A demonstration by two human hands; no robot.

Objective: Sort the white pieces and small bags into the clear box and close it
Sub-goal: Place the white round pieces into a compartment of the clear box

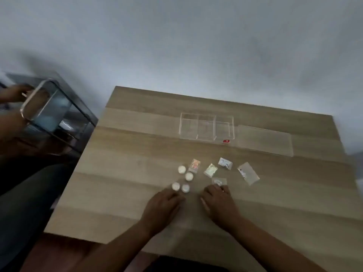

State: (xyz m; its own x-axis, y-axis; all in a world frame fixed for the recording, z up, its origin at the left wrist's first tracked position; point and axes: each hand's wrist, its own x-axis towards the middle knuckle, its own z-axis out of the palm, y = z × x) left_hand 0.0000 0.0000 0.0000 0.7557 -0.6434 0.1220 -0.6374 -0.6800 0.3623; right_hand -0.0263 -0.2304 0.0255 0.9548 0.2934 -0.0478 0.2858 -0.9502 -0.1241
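Several round white pieces lie in a cluster on the wooden table. To their right lie several small bags, some with glittery contents. The clear box, divided into compartments, stands open at the back of the table, and its flat clear lid lies to its right. My left hand rests palm down just below the white pieces, fingers near the closest two. My right hand rests palm down, fingertips touching the nearest small bag. Neither hand holds anything.
At the left, beyond the table, another person's hands hold a larger clear container above a dark glass stand. A grey wall is behind the table. A small red label sits at the box's front corner.
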